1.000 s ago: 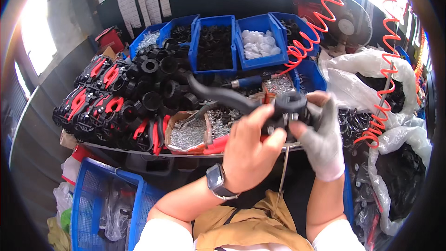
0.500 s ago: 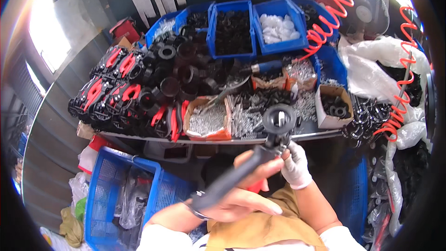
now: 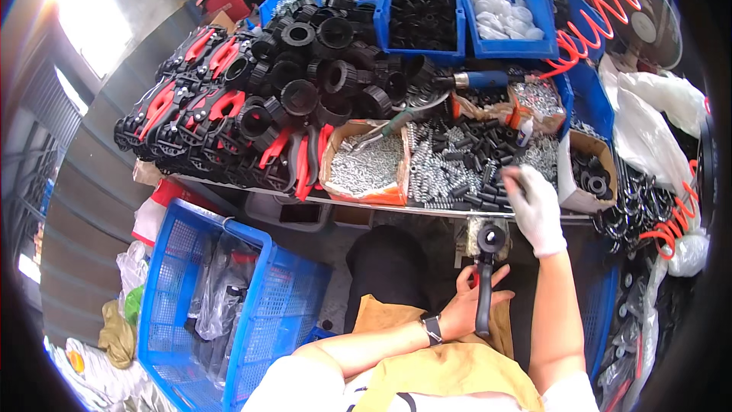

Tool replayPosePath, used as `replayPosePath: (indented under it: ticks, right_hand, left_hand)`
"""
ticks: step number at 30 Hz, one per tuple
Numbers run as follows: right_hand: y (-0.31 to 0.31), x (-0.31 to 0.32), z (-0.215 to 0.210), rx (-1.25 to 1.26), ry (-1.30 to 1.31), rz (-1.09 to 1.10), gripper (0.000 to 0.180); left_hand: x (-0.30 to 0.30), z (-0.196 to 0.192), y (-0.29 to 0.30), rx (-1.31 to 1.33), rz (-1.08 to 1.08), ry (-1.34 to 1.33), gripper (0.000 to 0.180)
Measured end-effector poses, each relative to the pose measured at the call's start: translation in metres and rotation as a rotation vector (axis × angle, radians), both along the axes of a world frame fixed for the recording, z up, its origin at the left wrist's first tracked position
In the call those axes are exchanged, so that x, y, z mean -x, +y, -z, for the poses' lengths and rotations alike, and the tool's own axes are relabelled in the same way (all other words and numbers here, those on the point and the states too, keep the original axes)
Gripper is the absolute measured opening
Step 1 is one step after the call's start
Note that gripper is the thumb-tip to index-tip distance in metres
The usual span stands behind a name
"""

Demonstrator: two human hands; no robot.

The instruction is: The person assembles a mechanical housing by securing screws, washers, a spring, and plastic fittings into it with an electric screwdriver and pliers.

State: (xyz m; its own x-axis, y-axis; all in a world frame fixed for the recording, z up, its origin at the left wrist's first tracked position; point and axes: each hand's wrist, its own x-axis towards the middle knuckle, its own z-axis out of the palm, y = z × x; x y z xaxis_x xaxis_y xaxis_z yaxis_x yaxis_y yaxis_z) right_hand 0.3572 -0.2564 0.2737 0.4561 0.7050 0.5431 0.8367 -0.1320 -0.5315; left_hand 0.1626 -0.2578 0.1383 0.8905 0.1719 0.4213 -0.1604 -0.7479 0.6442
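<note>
My left hand (image 3: 463,313) is closed around the black handle (image 3: 484,301) of a part with a round black ring head (image 3: 490,238). Some of its fingers stick out past the handle, and a bit of red shows beside them. The ring head is over a small block-like fixture (image 3: 473,238) at the bench edge; whether they touch is not clear. My right hand (image 3: 540,214), in a white glove with bare fingertips, reaches over the bench front with its fingers extended, beside loose short black sleeves (image 3: 480,154) and metal springs (image 3: 438,172). I see nothing in it.
An open box of small metal pieces (image 3: 366,164) has pliers lying on it. To the left are red-and-black assemblies (image 3: 164,111) and black rings (image 3: 299,96). Blue bins (image 3: 461,49) line the back. Red coiled hoses (image 3: 583,30) hang right. A blue crate (image 3: 259,297) stands low left.
My right hand has left the ring-headed part and moved up to the small parts on the bench. My left hand and the part have shifted right, the handle now nearly upright in view.
</note>
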Motion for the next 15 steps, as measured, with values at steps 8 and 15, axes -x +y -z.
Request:
replayPosePath:
  ticks: [8, 15]
  right_hand:
    - [0.143, -0.026, -0.001, 0.293, -0.557, -0.445, 0.018]
    - [0.144, -0.026, -0.011, 0.333, -0.712, -0.586, 0.018]
  left_hand:
    - [0.007, -0.017, 0.036, 0.154, 0.139, -0.125, 0.026]
    - [0.035, -0.159, 0.165, 0.413, -0.103, -0.325, 0.010]
